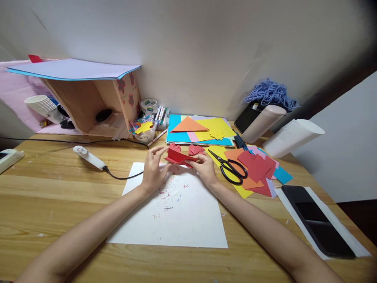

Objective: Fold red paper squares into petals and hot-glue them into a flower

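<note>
A folded piece of red paper is held over the far edge of a white sheet marked with small coloured scribbles. My left hand pinches the paper's left side, fingers curled around it. My right hand grips its right end between thumb and fingers. Just beyond the paper lie small red folded paper pieces on the wooden table.
Black scissors lie on loose coloured paper to the right. A stack of coloured sheets, a bowl of paper bits, markers, a cardboard box, a white corded tool and a dark tablet surround the sheet.
</note>
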